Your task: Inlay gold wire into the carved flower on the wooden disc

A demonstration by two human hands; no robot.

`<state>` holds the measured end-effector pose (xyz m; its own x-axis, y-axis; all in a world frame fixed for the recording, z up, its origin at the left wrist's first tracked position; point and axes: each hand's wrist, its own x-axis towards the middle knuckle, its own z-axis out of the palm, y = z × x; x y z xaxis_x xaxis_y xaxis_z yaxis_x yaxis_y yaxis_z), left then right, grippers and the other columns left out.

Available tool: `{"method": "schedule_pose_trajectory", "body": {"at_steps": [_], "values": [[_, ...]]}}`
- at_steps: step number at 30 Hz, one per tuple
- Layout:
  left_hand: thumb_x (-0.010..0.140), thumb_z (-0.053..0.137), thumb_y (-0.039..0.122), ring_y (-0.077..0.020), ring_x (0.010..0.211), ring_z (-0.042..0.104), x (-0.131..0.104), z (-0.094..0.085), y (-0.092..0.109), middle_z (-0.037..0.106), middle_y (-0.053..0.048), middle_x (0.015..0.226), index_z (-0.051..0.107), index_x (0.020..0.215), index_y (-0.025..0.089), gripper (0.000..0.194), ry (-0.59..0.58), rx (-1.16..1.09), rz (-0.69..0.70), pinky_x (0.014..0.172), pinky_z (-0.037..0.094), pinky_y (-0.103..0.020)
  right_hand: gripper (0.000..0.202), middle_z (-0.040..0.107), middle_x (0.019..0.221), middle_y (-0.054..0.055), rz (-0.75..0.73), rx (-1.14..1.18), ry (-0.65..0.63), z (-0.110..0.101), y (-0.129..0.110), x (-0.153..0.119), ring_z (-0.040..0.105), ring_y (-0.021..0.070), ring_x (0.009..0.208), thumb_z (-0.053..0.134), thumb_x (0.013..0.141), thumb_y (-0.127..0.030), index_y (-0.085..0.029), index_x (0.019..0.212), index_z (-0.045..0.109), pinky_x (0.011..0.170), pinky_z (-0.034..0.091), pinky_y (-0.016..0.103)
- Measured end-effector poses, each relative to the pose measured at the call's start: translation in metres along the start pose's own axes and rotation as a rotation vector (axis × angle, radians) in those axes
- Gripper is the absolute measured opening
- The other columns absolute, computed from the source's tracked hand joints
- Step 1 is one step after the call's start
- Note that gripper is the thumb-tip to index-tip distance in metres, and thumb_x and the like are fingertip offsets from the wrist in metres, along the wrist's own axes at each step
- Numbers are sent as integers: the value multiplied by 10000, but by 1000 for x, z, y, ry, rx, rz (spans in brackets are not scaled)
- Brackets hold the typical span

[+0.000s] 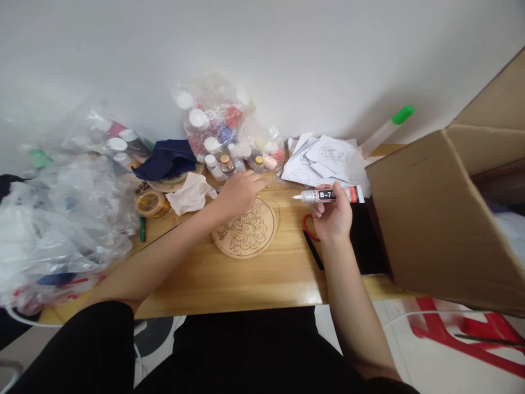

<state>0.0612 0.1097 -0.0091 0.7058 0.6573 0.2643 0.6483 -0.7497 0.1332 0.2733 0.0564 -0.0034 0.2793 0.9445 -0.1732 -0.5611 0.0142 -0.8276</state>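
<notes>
A round wooden board (248,235) with a flower pattern of dark lines and some golden outlines lies flat on the table. Above its far edge is my left hand (241,192), fingers drawn together, and whatever they pinch is too small to make out. A thin golden wire curves beside the board's right edge. To the right, my right hand (335,216) is closed around a glue tube (326,195) marked "B-70", its narrow nozzle pointing left. The tube is held above the table, close to red-handled scissors (308,227) and a black pen-like stick (314,250).
Bagged bottles (213,126), a spool of golden wire (152,203), crumpled tissue (191,193) and navy cloth (167,158) line the back. Plastic bags (65,213) crowd the left. Drawn paper sheets (324,158) lie behind the tube; a large cardboard box (418,213) stands right.
</notes>
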Motion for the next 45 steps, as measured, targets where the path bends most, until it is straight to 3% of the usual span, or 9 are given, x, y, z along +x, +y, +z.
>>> {"method": "schedule_pose_trajectory", "body": {"at_steps": [4, 11, 17, 20, 26, 29, 32, 41, 45], "values": [[922, 462, 153, -233, 1015, 626, -38, -5, -3, 676, -104, 1151, 642, 1064, 151, 229, 191, -109, 30, 857, 500, -395, 408, 410, 360, -74, -32, -31, -36, 1, 2, 0, 306, 35, 326, 770, 595, -561, -180, 582, 625, 336, 197, 177], [922, 497, 193, -213, 1055, 634, -83, 6, -4, 682, -107, 1123, 646, 1015, 162, 178, 273, -254, -14, 908, 508, -409, 584, 427, 345, -31, -131, -206, -136, 7, 1, -8, 365, 84, 301, 550, 726, -750, -197, 591, 680, 317, 239, 239], [867, 587, 209, -247, 1081, 612, -90, 10, -10, 667, -131, 1133, 649, 1022, 149, 178, 306, -387, 60, 937, 492, -441, 605, 520, 383, -7, -124, -399, -168, 12, -1, -16, 431, 121, 302, 589, 649, -792, -200, 631, 712, 326, 327, 274], [876, 573, 248, -259, 1110, 599, -93, 9, -10, 658, -121, 1160, 653, 1033, 167, 195, 250, -386, 53, 943, 485, -457, 610, 538, 400, 1, -186, -475, -131, 20, -1, -38, 456, 130, 321, 544, 713, -773, -193, 634, 713, 354, 365, 287], [875, 568, 272, -292, 1166, 572, -93, 11, -11, 637, -147, 1205, 647, 1073, 130, 256, 217, -393, 80, 965, 476, -482, 348, 583, 508, -15, -477, -535, 117, 27, 31, -91, 503, 117, 356, 569, 821, -519, -204, 725, 682, 328, 331, 254], [877, 562, 278, -288, 1185, 562, -94, 13, -13, 634, -140, 1210, 648, 1061, 139, 246, 206, -411, 71, 979, 469, -487, 257, 528, 513, -35, -585, -537, 240, 26, 53, -96, 433, 82, 337, 548, 822, -388, -218, 641, 614, 297, 254, 238], [880, 556, 265, -282, 1195, 557, -94, 13, -14, 630, -136, 1216, 651, 1053, 140, 233, 194, -422, 57, 985, 465, -479, 298, 477, 502, -26, -636, -602, 299, 25, 65, -91, 412, 79, 371, 496, 834, -325, -209, 577, 593, 336, 265, 243], [913, 540, 306, -285, 1205, 544, -93, 13, -14, 605, -136, 1261, 648, 1077, 149, 251, 113, -441, 16, 996, 444, -485, 322, 512, 521, -13, -524, -764, 231, 21, 69, -97, 421, 100, 404, 543, 859, -417, -226, 615, 631, 401, 308, 268], [929, 520, 301, -279, 1221, 536, -92, 14, -14, 592, -132, 1288, 651, 1074, 159, 241, 103, -407, 8, 993, 447, -481, 327, 545, 545, -11, -516, -757, 226, 22, 70, -100, 473, 112, 442, 587, 844, -474, -232, 633, 648, 463, 389, 295]]}}
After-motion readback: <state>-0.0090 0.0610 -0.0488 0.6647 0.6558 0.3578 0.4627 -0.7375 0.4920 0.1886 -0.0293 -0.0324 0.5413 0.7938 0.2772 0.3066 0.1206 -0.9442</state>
